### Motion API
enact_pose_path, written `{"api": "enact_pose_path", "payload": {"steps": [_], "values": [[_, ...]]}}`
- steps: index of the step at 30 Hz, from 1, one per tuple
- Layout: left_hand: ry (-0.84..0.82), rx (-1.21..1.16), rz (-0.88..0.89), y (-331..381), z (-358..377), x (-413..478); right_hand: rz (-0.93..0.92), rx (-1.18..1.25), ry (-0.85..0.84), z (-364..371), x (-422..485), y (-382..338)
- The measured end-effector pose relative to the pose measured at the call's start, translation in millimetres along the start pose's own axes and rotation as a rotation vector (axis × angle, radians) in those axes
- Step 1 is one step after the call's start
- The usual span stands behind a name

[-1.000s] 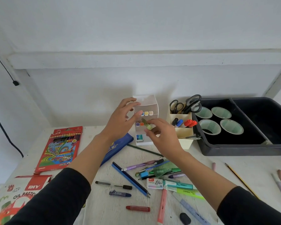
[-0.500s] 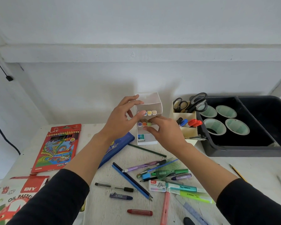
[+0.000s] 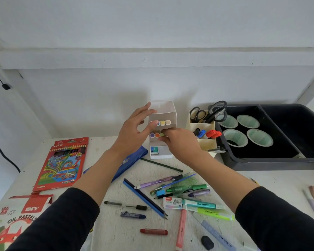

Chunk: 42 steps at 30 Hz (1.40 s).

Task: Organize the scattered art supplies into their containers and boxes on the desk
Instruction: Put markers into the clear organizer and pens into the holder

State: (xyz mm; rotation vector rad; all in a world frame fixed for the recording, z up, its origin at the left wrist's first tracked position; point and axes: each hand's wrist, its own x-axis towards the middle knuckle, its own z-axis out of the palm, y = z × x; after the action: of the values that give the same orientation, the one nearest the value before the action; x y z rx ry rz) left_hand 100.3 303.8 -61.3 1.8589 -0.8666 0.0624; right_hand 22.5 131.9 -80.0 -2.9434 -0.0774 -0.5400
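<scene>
Marker [image 3: 162, 135] has gone from mid-air into the middle tier of the rack [image 3: 164, 106] (beside orange); right hand [image 3: 181, 144] pinches its end, left hand [image 3: 132, 134] braces the rack, fingers spread. Plenty remains scattered.

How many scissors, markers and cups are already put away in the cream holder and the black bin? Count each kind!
Scissors in the cream holder: 2
Markers in the cream holder: 4 (1 black, 1 blue, 2 red)
Cups in the black bin: 4
Total: 10
</scene>
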Motion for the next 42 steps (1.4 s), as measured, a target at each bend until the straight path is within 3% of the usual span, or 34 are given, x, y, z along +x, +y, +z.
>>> {"api": "enact_pose_path", "payload": {"steps": [5, 12, 15, 18, 23, 26, 29, 36, 42], "values": [[0.016, -0.057, -0.043, 7.4, 3.4, -5.0, 0.043, -0.017, -0.034, -4.0, -8.8, -4.7], [-0.118, -0.32, -0.188, 11.3, 11.2, -30.3, 0.092, 0.4, 0.004, -10.0, -65.4, 0.2], [-0.058, -0.372, -0.292, 3.5, 18.6, -57.5, 0.186, 0.535, -0.026, -14.8, -94.1, 6.7], [-0.08, -0.193, -0.309, -7.5, 23.9, -93.1, 0.233, 0.535, -0.046, -15.3, -130.1, 13.0], [-0.512, 0.309, -0.157, -22.2, 28.3, -144.4, 0.191, 0.382, -0.028, -0.4, -180.7, 23.6], [-0.597, 0.467, -0.16, -20.0, 36.5, -151.5, 0.11, 0.297, -0.173, 4.9, -190.8, 17.4], [-0.557, 0.518, -0.152, -15.7, 46.1, -152.9, 0.093, 0.193, -0.264, 12.1, -192.7, 12.2], [-0.413, 0.498, -0.001, 0.9, 76.9, -156.5, 0.191, 0.185, -0.043, 12.5, -196.1, 38.7], [-0.554, 0.432, 0.107, 29.7, 108.7, -152.2, 0.343, 0.116, 0.006, 6.3, -204.2, 68.0]]}}
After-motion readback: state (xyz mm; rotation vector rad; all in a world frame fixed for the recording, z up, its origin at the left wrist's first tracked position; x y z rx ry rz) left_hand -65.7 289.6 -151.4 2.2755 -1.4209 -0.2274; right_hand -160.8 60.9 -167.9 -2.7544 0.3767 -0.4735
